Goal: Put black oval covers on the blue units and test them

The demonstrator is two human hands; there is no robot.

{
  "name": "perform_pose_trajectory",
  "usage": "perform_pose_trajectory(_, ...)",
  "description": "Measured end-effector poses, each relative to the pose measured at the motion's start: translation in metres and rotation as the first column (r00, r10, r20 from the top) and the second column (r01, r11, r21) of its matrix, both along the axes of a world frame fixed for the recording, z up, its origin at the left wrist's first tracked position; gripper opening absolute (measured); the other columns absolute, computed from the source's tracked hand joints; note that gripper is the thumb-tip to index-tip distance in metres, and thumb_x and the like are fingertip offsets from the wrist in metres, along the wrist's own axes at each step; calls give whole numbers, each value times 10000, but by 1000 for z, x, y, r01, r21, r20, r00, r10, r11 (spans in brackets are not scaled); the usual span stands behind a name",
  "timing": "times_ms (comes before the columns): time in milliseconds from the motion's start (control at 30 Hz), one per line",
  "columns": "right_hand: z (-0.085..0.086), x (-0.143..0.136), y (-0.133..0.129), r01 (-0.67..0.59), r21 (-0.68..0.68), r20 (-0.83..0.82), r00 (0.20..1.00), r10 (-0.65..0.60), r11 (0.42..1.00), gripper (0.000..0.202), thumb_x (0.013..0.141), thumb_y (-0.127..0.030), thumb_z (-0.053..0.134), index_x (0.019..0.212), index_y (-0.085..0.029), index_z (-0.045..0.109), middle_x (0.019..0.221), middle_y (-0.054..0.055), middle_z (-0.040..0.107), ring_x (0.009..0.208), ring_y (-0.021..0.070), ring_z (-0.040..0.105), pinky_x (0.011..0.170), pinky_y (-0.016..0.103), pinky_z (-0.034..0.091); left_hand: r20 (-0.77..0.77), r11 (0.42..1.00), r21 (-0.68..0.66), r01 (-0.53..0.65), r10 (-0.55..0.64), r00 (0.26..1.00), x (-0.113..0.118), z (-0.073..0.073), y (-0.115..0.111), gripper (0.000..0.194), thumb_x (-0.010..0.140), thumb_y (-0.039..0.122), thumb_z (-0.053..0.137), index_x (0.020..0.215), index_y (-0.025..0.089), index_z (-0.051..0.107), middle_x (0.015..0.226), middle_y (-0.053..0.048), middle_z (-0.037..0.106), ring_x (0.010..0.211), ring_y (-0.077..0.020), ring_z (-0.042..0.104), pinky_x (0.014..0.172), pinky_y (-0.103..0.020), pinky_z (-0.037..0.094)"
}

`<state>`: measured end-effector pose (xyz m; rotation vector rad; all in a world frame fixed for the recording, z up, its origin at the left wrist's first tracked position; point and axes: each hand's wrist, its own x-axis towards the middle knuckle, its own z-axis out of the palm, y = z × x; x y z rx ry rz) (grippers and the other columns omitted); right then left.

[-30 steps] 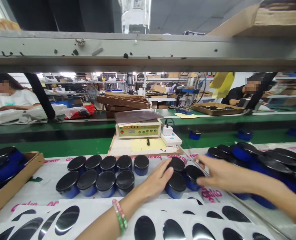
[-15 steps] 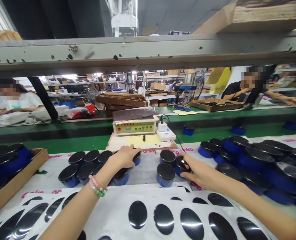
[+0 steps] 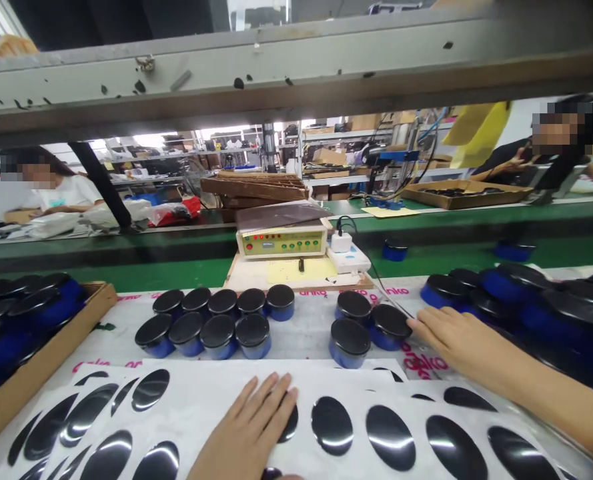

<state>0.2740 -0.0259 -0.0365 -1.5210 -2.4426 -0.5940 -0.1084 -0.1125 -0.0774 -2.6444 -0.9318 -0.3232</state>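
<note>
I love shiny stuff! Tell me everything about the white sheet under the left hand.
The white sheet looks like thin paper or film, bearing glossy black ovals. It lies mostly flat before the blue pots, among overlapping sheets, so its edges are hard to trace. The left hand rests on it, partly covering one oval.

This is a factory workshop: beyond the left hand (image 3: 251,427) are a control box (image 3: 282,244), green workbench (image 3: 196,272), co-workers (image 3: 69,191) and laden shelves (image 3: 331,179).
</note>
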Motion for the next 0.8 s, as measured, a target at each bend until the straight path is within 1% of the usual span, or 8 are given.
perform_pose_trajectory(167,29,-30,-12,47,168,65,996,-59,985,437,938,-326,231,850,-168,628,897,194,626,815,367,563,577,423,362,119,979,-79,-188,196,973,-30,7,-8,681,926,383,460,1473,205,96,1422,-68,401,1245,-230,480,971,-346,488)
perform_pose_trajectory(233,41,-63,-27,-93,212,-16,995,98,973,353,932,-334,300,942,-182,618,980,172,634,890,355,566,664,453,415,212,963,-166,-213,245,946,-35,9,-12,604,942,262,421,1468,251,124,1423,-38,414,1256,-192,467,993,-319,474)
perform_pose_trajectory(300,42,-105,-48,-361,98,-134,918,372,927,230,906,-308,431,1043,-206,584,998,106,646,896,273,584,746,394,463,296,932,-284,-225,308,904,-36,6,-13,554,940,160,355,1454,271,183,1423,-18,424,1276,-164,442,1023,-311,448)
perform_pose_trajectory(367,32,-145,-66,-571,-151,-193,817,543,807,241,831,-225,563,1072,-218,566,998,56,649,886,223,593,743,322,489,361,906,-365,-216,352,864,-34,0,-13,543,927,100,290,1439,272,233,1423,-15,429,1296,-161,415,1057,-338,415)
perform_pose_trajectory(467,15,-179,-71,-670,-249,-200,742,640,700,155,779,-197,620,931,-198,588,891,38,646,788,219,590,677,328,500,458,926,-335,-172,320,829,-33,-9,-8,538,920,79,241,1411,289,311,1384,-6,481,1291,-173,427,1068,-364,409)
perform_pose_trajectory(567,19,-165,-44,-519,-246,-191,854,484,818,137,823,-135,527,930,-183,599,932,75,628,841,235,577,731,374,495,505,946,-295,-132,272,819,-40,-14,-4,510,920,117,292,1362,347,401,1284,29,577,1208,-169,523,1025,-316,456)
perform_pose_trajectory(667,32,-116,-8,-200,-164,-104,977,185,966,197,860,-137,449,974,-154,609,1000,133,613,916,294,569,763,454,478,516,957,-267,-114,242,822,-45,-12,-2,511,897,102,344,1329,355,450,1268,32,589,1183,-173,546,1000,-286,472)
perform_pose_trajectory(800,30,-62,16,5,-362,-147,987,-63,932,317,825,-314,544,1084,-133,558,1100,160,589,959,330,580,785,474,484,476,953,-303,-23,172,863,-15,10,4,466,897,120,404,1314,321,457,1347,1,520,1233,-179,495,1005,-288,461)
